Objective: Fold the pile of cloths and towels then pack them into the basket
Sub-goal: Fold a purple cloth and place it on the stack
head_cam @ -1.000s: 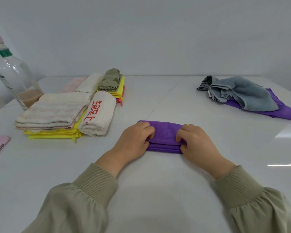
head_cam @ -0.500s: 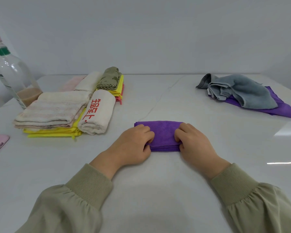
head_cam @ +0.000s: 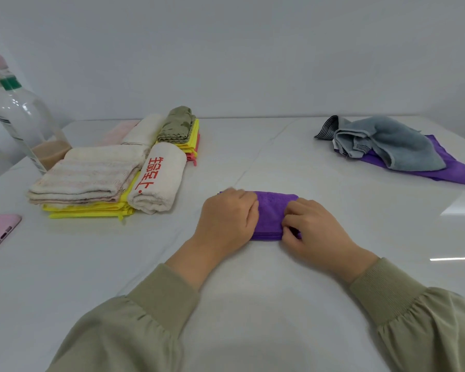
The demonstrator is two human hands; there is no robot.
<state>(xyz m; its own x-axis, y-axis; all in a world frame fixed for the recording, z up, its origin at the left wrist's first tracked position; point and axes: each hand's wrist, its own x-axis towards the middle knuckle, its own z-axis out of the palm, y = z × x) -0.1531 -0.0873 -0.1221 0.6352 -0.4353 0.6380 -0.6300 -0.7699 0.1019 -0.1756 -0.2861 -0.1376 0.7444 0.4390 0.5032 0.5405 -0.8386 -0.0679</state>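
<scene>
The cloth lies mid tabletop; the left grip curls over its nine-o'clock end, and the right grip pinches its three-o'clock end. It looks light, soft and floppy, so it is probably best held by both ends to stop the layers sliding apart.

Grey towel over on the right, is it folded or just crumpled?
Crumpled, not folded: the grey towel lies in loose bunched folds, its striped hem turned up, on top of a flatter purple cloth.

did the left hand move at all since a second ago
Yes. The left hand slid right across the folded purple cloth, away from the red-lettered towel and closer to the right hand.
</scene>
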